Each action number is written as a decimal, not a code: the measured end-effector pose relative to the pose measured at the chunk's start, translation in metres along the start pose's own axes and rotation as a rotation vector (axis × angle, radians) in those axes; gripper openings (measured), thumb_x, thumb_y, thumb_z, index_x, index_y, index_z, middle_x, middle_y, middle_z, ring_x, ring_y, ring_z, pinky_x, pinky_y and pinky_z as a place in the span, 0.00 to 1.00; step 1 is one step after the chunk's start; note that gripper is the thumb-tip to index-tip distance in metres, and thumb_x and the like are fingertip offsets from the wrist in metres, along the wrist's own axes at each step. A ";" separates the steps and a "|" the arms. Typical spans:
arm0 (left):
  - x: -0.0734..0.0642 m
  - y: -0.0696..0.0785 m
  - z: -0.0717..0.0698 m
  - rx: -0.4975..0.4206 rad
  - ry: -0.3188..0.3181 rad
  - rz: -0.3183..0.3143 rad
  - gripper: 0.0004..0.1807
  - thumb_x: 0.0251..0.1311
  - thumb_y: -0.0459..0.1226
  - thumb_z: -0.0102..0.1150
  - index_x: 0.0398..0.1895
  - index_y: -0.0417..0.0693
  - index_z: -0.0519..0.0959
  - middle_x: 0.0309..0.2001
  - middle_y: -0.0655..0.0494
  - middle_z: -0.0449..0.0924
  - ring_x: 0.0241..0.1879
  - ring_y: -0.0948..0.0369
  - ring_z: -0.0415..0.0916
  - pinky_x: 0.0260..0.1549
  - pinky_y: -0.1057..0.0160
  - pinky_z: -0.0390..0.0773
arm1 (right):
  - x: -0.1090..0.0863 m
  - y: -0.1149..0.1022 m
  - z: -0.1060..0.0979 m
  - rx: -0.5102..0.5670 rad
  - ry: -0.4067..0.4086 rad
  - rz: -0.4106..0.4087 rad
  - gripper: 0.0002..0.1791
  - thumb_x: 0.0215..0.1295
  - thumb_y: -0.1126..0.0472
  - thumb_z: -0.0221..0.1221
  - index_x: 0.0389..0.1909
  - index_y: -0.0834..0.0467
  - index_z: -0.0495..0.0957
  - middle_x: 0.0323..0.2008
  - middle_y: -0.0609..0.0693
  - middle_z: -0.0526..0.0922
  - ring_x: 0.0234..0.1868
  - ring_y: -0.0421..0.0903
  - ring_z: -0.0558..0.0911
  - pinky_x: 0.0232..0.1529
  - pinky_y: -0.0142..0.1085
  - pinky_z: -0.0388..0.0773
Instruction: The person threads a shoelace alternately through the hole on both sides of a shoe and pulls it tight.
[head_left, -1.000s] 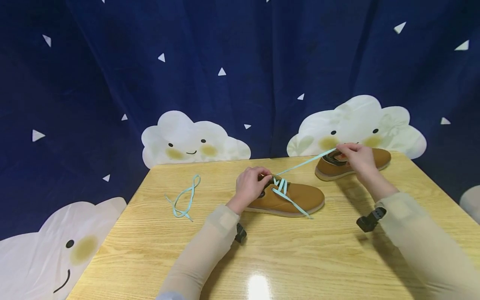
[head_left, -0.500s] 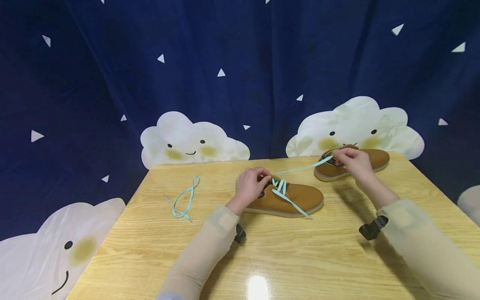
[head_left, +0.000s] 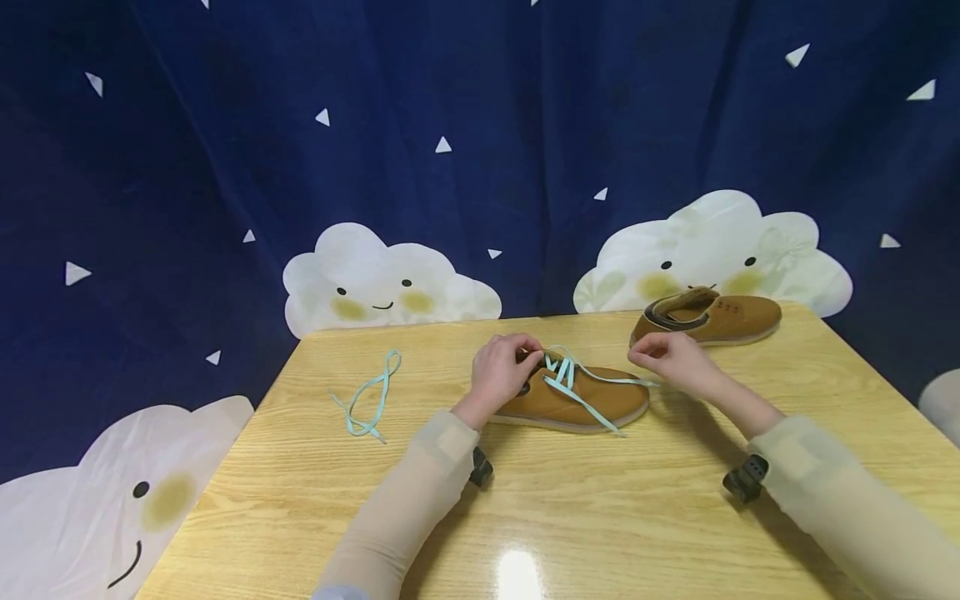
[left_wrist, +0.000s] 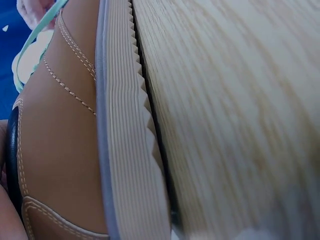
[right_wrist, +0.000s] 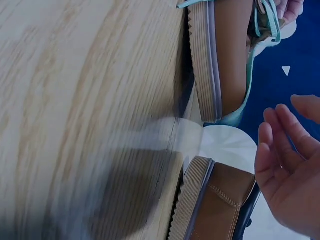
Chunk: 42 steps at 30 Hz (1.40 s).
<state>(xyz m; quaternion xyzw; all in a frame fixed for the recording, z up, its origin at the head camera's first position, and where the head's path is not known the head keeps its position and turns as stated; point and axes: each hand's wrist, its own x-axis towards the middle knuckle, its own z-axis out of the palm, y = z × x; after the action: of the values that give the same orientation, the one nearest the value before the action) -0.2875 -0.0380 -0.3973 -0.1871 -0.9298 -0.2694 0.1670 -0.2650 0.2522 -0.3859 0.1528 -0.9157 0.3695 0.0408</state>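
A tan leather shoe (head_left: 617, 398) sits on the wooden table, toe to the right. A light turquoise shoelace (head_left: 584, 402) crosses its eyelets; one end hangs down the near side, and the other lies over the toe. My left hand (head_left: 500, 367) pinches the edge of the shoe's opening, the heel half hidden behind it. In the left wrist view the shoe's side (left_wrist: 60, 155) and ridged sole fill the left. Just right of the toe hovers my right hand (head_left: 671, 360), fingers loosely bent around nothing; the right wrist view shows that hand (right_wrist: 287, 170) apart from the lace.
Behind my right hand stands a second tan shoe (head_left: 742, 319), with bare eyelets. Another turquoise lace (head_left: 386, 390) lies looped on the table (head_left: 300, 475) to the left. A dark blue curtain (head_left: 480, 108) with white clouds and triangles hangs along the back.
My right hand has come down and toward me, letting go of the lace end, which has dropped from a taut line onto the shoe's toe. My left hand has stayed in place.
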 end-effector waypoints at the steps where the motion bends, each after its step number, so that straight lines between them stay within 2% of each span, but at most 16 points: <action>1: 0.000 0.000 0.001 0.001 -0.001 0.001 0.05 0.63 0.48 0.63 0.37 0.62 0.85 0.33 0.70 0.82 0.32 0.66 0.71 0.30 0.66 0.68 | 0.000 -0.001 0.001 -0.020 0.003 -0.003 0.13 0.69 0.56 0.59 0.40 0.62 0.82 0.37 0.52 0.84 0.40 0.51 0.80 0.40 0.43 0.74; 6: 0.001 0.000 0.000 -0.015 -0.021 0.000 0.06 0.64 0.48 0.62 0.39 0.62 0.85 0.35 0.69 0.83 0.34 0.66 0.72 0.32 0.65 0.69 | -0.001 -0.005 0.001 -0.079 0.003 -0.025 0.10 0.69 0.57 0.60 0.39 0.61 0.82 0.36 0.51 0.83 0.39 0.51 0.81 0.40 0.46 0.75; 9: 0.001 -0.002 -0.004 -0.062 -0.065 0.018 0.09 0.65 0.47 0.60 0.43 0.57 0.84 0.38 0.66 0.83 0.38 0.64 0.74 0.35 0.64 0.71 | -0.001 -0.009 0.000 -0.107 -0.005 -0.048 0.10 0.68 0.58 0.60 0.40 0.61 0.82 0.35 0.50 0.83 0.39 0.52 0.81 0.40 0.47 0.75; 13: -0.002 -0.007 -0.018 -0.107 -0.146 0.096 0.14 0.68 0.45 0.58 0.51 0.50 0.80 0.48 0.58 0.81 0.46 0.60 0.76 0.43 0.60 0.75 | -0.003 -0.013 -0.001 -0.141 -0.004 -0.080 0.12 0.68 0.58 0.61 0.44 0.62 0.81 0.39 0.53 0.83 0.43 0.54 0.81 0.43 0.51 0.75; 16: -0.006 -0.013 -0.032 -0.088 -0.196 0.154 0.19 0.69 0.47 0.56 0.57 0.49 0.77 0.55 0.55 0.78 0.52 0.57 0.74 0.48 0.58 0.75 | -0.005 -0.016 -0.001 -0.161 -0.005 -0.107 0.17 0.68 0.55 0.61 0.48 0.64 0.79 0.45 0.57 0.82 0.47 0.57 0.80 0.48 0.54 0.73; 18: -0.009 -0.018 -0.040 -0.068 -0.221 0.171 0.23 0.69 0.50 0.55 0.61 0.48 0.74 0.59 0.54 0.75 0.57 0.56 0.72 0.52 0.56 0.73 | -0.006 -0.018 -0.001 -0.176 -0.022 -0.120 0.22 0.67 0.52 0.61 0.52 0.65 0.76 0.49 0.60 0.80 0.50 0.59 0.78 0.50 0.55 0.72; 21: -0.013 -0.027 -0.049 -0.065 -0.267 0.160 0.31 0.67 0.54 0.55 0.67 0.48 0.68 0.64 0.53 0.69 0.63 0.54 0.66 0.57 0.53 0.69 | -0.010 -0.019 0.001 -0.209 -0.082 -0.120 0.32 0.66 0.46 0.61 0.60 0.66 0.70 0.55 0.63 0.75 0.55 0.62 0.75 0.52 0.57 0.70; 24: -0.018 -0.036 -0.055 -0.087 -0.329 0.122 0.40 0.62 0.56 0.59 0.72 0.49 0.61 0.69 0.51 0.62 0.67 0.52 0.61 0.61 0.50 0.65 | -0.014 -0.020 0.006 -0.255 -0.146 -0.116 0.41 0.63 0.41 0.62 0.66 0.65 0.64 0.60 0.66 0.69 0.58 0.65 0.72 0.50 0.59 0.71; 28: -0.024 -0.047 -0.054 -0.137 -0.403 0.074 0.50 0.57 0.56 0.66 0.76 0.47 0.52 0.72 0.48 0.57 0.69 0.51 0.57 0.63 0.51 0.61 | -0.017 -0.018 0.014 -0.288 -0.194 -0.119 0.50 0.56 0.37 0.66 0.70 0.65 0.59 0.64 0.71 0.63 0.60 0.70 0.69 0.50 0.61 0.71; 31: -0.028 -0.053 -0.050 -0.172 -0.438 0.066 0.54 0.54 0.54 0.69 0.76 0.44 0.48 0.72 0.45 0.55 0.69 0.51 0.58 0.64 0.54 0.61 | -0.019 -0.015 0.019 -0.294 -0.221 -0.113 0.55 0.52 0.35 0.67 0.70 0.66 0.57 0.66 0.73 0.59 0.61 0.71 0.67 0.52 0.62 0.69; 35: -0.032 -0.056 -0.045 -0.197 -0.446 0.071 0.55 0.54 0.50 0.71 0.76 0.44 0.47 0.71 0.43 0.57 0.67 0.51 0.61 0.63 0.54 0.62 | -0.020 -0.012 0.024 -0.307 -0.245 -0.102 0.58 0.48 0.35 0.70 0.70 0.66 0.57 0.65 0.74 0.61 0.59 0.69 0.70 0.51 0.60 0.70; 42: -0.032 -0.055 -0.042 -0.181 -0.433 0.066 0.50 0.56 0.47 0.70 0.74 0.40 0.51 0.68 0.43 0.62 0.64 0.52 0.64 0.62 0.54 0.64 | -0.018 -0.010 0.029 -0.329 -0.245 -0.102 0.52 0.49 0.41 0.72 0.67 0.66 0.62 0.60 0.69 0.69 0.54 0.63 0.76 0.47 0.55 0.73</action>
<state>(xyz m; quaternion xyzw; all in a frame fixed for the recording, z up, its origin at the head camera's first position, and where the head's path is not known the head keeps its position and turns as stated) -0.2750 -0.1128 -0.4010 -0.2848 -0.9094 -0.2999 -0.0450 -0.2442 0.2299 -0.4034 0.2342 -0.9528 0.1910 -0.0279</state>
